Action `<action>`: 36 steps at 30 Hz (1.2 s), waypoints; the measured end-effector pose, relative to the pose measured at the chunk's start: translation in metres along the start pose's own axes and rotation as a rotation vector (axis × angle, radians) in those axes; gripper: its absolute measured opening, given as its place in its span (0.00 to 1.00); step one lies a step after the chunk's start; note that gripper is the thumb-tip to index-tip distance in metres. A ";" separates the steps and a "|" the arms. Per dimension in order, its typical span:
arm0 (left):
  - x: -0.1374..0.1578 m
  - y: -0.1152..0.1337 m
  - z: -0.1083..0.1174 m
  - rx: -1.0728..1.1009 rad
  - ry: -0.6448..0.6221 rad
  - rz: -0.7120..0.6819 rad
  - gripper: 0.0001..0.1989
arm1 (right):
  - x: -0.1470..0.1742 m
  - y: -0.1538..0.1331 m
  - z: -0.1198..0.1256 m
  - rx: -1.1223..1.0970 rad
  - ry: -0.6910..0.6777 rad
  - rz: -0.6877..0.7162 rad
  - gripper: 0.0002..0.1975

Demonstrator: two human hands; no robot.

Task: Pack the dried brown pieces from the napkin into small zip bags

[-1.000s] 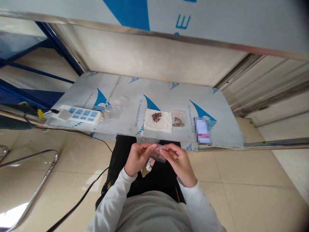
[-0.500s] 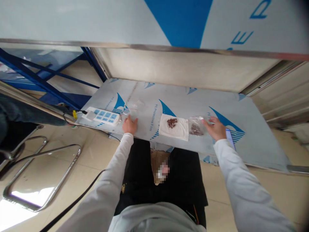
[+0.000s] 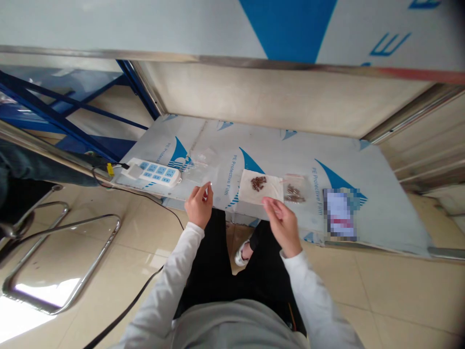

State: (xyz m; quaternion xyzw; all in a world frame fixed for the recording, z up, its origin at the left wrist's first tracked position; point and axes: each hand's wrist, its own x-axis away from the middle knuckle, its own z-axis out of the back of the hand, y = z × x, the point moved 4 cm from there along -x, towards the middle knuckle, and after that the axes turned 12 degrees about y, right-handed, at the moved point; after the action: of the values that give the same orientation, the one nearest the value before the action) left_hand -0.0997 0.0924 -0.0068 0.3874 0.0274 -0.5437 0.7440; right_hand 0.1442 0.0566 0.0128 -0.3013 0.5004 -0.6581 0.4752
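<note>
My left hand [image 3: 199, 206] is raised over the table's front edge, thumb and forefinger pinched together on something tiny and pale that I cannot make out. Just beyond it lies a clear plastic bag [image 3: 199, 164]. My right hand [image 3: 283, 223] hovers by the near right corner of a white cloth [image 3: 250, 196]. Its fingers are closed in a pinch, and what they hold, if anything, is hidden. A heap of small, shiny brown pieces [image 3: 258, 183] sits on the cloth. Right beside the cloth, a clear zip bag [image 3: 303, 186] contains more brown pieces.
A white power strip [image 3: 174, 177] with a plugged-in adapter lies at the left of the film-covered table [image 3: 254, 140]. To the right is a pixelated, phone-like flat object [image 3: 339, 214]. An upper shelf [image 3: 163, 29] overhangs the back. A chair's metal frame [image 3: 112, 232] stands at left.
My right hand has let go of the zip bag and moved left and nearer to me. My left hand has come off the clear bag, drawn back, and its fingers have closed.
</note>
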 end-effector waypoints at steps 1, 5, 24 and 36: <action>0.014 0.008 0.008 0.082 0.002 -0.056 0.16 | 0.010 -0.008 -0.017 -0.100 -0.104 -0.102 0.22; 0.064 0.035 0.032 0.385 -0.132 -0.166 0.14 | 0.030 -0.026 -0.052 -0.323 -0.193 -0.274 0.23; 0.076 0.066 0.040 0.888 -0.588 0.643 0.13 | 0.060 -0.049 -0.002 0.085 -0.140 0.159 0.11; 0.062 0.088 0.069 0.440 -0.465 -0.487 0.42 | 0.052 -0.040 -0.002 0.280 -0.222 0.156 0.11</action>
State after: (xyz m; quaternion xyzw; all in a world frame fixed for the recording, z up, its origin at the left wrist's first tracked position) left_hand -0.0273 0.0114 0.0606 0.3865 -0.1678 -0.7700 0.4791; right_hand 0.1105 0.0108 0.0456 -0.2634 0.3703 -0.6452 0.6142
